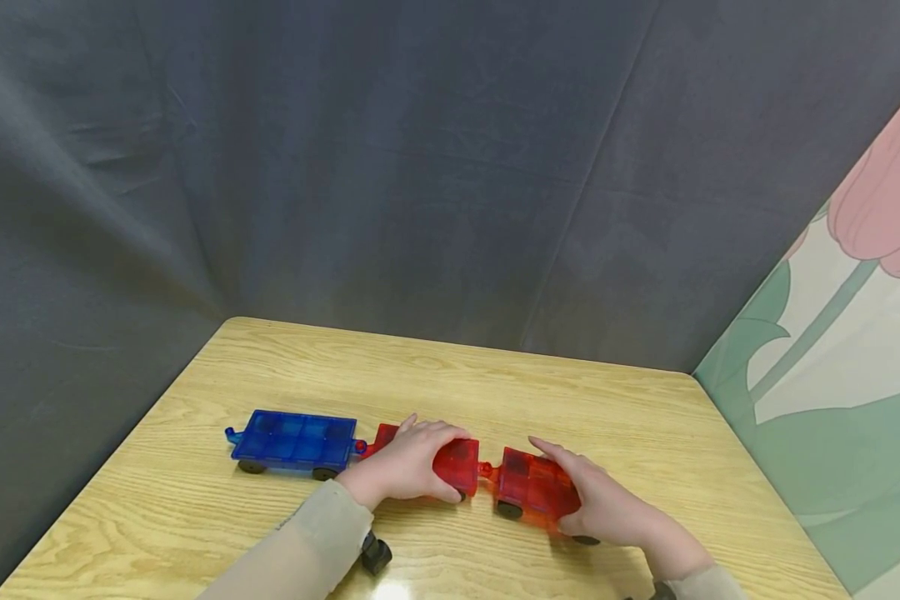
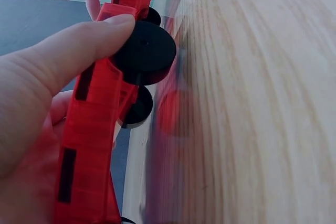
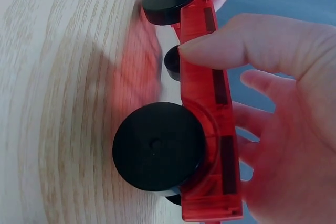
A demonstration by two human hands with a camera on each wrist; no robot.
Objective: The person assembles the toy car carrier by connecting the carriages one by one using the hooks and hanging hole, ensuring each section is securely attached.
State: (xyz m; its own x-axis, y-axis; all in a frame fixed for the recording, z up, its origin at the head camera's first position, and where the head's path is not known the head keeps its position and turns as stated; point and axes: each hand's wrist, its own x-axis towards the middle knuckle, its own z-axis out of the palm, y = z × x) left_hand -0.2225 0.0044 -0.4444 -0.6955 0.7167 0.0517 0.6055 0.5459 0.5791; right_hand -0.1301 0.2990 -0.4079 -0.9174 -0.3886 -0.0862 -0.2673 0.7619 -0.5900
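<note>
Three see-through toy train cars stand in a row, hitched end to end. At the left is the blue train car [image 1: 296, 440]. My left hand [image 1: 412, 467] grips the middle red train car [image 1: 459, 465] from above, thumb on the near side beside a black wheel [image 2: 147, 51]. The right-hand red train car [image 1: 528, 483] is held by my right hand [image 1: 607, 504], its thumb along the near side and fingers over the far side. A red coupling [image 1: 486, 470] joins the two red cars. In the right wrist view, black wheels [image 3: 159, 147] show under the held car.
The cars are on a light wood-grain table [image 1: 435, 367]. A dark grey cloth [image 1: 390, 167] hangs behind and at the left. On the right stands a panel with a painted pink tulip [image 1: 885, 208].
</note>
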